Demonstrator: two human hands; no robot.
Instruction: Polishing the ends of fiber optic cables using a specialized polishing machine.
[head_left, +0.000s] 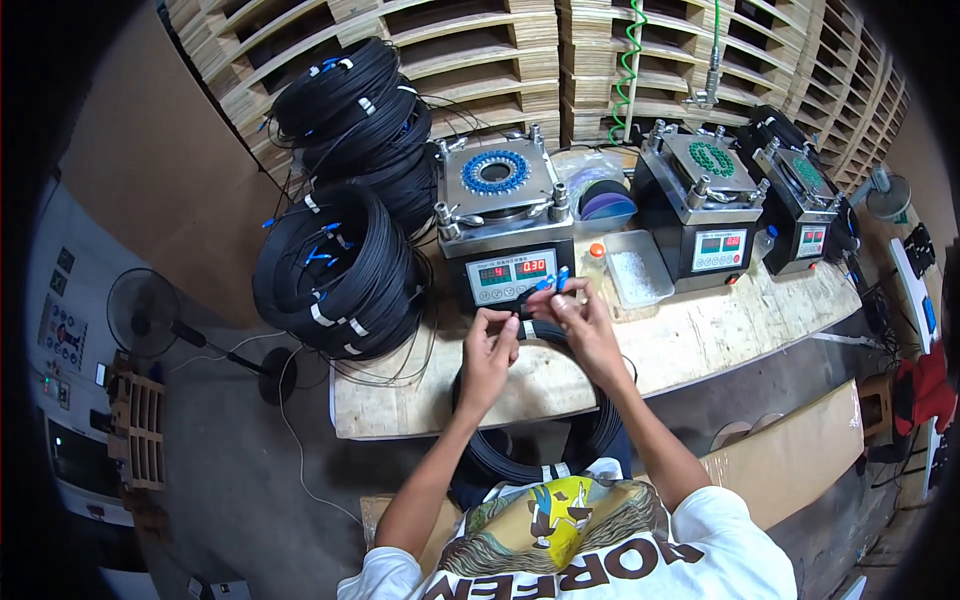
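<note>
Both hands (pixel 487 345) (pixel 580 318) pinch blue connectors (pixel 551 281) near a clear tray (pixel 638 268) of white bits.

A head-worn fisheye looks steeply down, close over the wooden workbench (pixel 700 340).

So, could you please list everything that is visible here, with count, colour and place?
Cable coil in hands: one, black, at the bench's near edge.
Blue connectors: a few, at the right fingertips.
Stacked cable coils: several, black with white ties, bench left.
Bench machines: three, grey and black, along the bench back.
Clear tray: one, between the machines.
Wooden bench: one, pale.
Pallets: stacked, behind.
Standing fan: one, black, floor left.
Green coiled hose: one, hanging behind.
Left hand: grip on the coil.
Right hand: grip on the connectors.
</note>
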